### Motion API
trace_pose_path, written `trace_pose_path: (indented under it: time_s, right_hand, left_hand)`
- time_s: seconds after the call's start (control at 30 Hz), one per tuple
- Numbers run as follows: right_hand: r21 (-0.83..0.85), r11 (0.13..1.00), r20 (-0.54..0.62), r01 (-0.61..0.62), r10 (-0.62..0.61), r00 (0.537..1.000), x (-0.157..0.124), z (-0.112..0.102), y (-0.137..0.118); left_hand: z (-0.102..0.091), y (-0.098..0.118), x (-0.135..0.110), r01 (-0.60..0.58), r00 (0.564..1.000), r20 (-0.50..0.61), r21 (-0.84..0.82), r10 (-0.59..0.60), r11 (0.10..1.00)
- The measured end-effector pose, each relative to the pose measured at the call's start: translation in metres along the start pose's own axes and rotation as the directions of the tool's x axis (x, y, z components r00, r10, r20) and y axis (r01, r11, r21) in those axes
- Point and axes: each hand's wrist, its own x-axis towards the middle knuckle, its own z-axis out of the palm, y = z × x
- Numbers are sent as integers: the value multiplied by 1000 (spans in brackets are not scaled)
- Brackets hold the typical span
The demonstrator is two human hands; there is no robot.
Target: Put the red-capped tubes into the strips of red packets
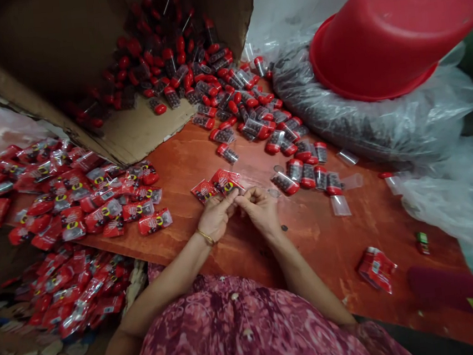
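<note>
Both my hands meet at the middle of the red-brown table (pixel 317 236). My left hand (pixel 215 216), with a gold bangle at the wrist, pinches the near end of a strip of red printed sachets (pixel 220 183) that lies just beyond my fingers. My right hand (pixel 260 206) is closed in a pinch against the same strip, fingertips touching those of the left. A loose row of small clear vials with red caps (pixel 307 173) lies a little to the right of my right hand.
A tipped cardboard box (pixel 132 132) spills many red-capped vials (pixel 229 97) across the table's far side. Piles of red sachets (pixel 83 198) cover the left. A red plastic basin (pixel 393 28) rests on a clear bag of dark grains (pixel 365 120) at right. A small red packet bundle (pixel 375 267) lies near right.
</note>
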Motion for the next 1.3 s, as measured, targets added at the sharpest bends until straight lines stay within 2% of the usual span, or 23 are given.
trace_pose_path:
  time_s: [0.07,0.13,0.17,0.2,0.23,0.3,0.33,0.37,0.4,0.43,0.47,0.5,0.53,0.57,0.6,0.63,0.7,0.8,0.93,1.0,1.1,1.2,1.3]
  right_hand:
    - [-119,989,8,86,-86,996,5,-2,-1]
    - [-364,911,-16,193,-213,977,9,-15,-3]
    - [-520,825,-39,220,-280,959,11,-25,-4]
    - [-683,699,-79,212,-360,930,13,-37,-4]
    - [-808,569,-130,151,-423,897,16,-50,-4]
    - [-934,357,-165,-5,-418,893,20,-72,2]
    - [-959,282,-154,-38,-401,903,22,-79,6]
    - [-974,224,-113,-27,-382,917,23,-82,10]
    - [-983,185,-60,10,-369,927,23,-84,14]
    - [-985,160,0,64,-367,930,22,-82,17]
    - [-982,146,56,118,-375,925,21,-80,21]
    - [-976,141,96,163,-391,915,20,-76,23]
    - [-971,142,121,194,-409,904,18,-73,25]
    - [-966,147,133,213,-427,894,17,-71,26]
    - [-962,154,136,225,-445,885,16,-69,28]
    - [-959,162,135,233,-462,877,15,-68,28]
    - [-952,181,128,245,-494,860,13,-67,29]
    - [-936,208,129,283,-545,828,11,-63,25]
    - [-890,248,164,383,-609,776,5,-46,15]
    - [-863,279,174,421,-619,766,3,-37,11]
    - [-839,323,167,439,-614,771,1,-31,10]
    - [-828,361,141,428,-606,783,2,-34,11]
    - [-784,461,85,415,-583,808,1,-37,10]
  left_hand:
    - [-7,12,1,39,998,-41,-33,-41,999]
    - [-21,35,2,-1,991,-131,-72,-8,997]
    - [-31,49,3,-63,978,-206,-97,42,993]
    - [-41,63,4,-149,949,-296,-126,106,981]
    - [-51,75,4,-262,901,-390,-141,189,955]
    - [-66,90,5,-428,812,-479,-101,333,898]
    - [-69,90,6,-455,790,-479,-38,383,890]
    - [-69,86,7,-447,786,-448,65,426,892]
    - [-67,78,10,-408,799,-387,216,461,887]
    - [-62,67,13,-360,812,-301,416,500,835]
    - [-56,55,17,-331,821,-171,635,544,698]
    - [-50,44,22,-320,830,-6,814,558,484]
    - [-44,34,26,-319,823,137,914,551,250]
    - [-38,26,30,-320,819,259,947,512,33]
    - [-34,20,34,-316,817,344,938,463,-140]
    - [-32,17,37,-308,818,396,914,418,-263]
    - [-29,16,41,-289,824,441,867,356,-407]
    - [-29,18,40,-265,812,464,834,354,-484]
    - [-27,16,35,-265,793,479,828,377,-494]
    - [-25,14,34,-250,796,464,837,389,-487]
    - [-24,11,35,-220,810,429,855,401,-470]
    - [-23,10,37,-228,805,437,853,402,-469]
    - [-24,10,37,-229,791,419,879,447,-418]
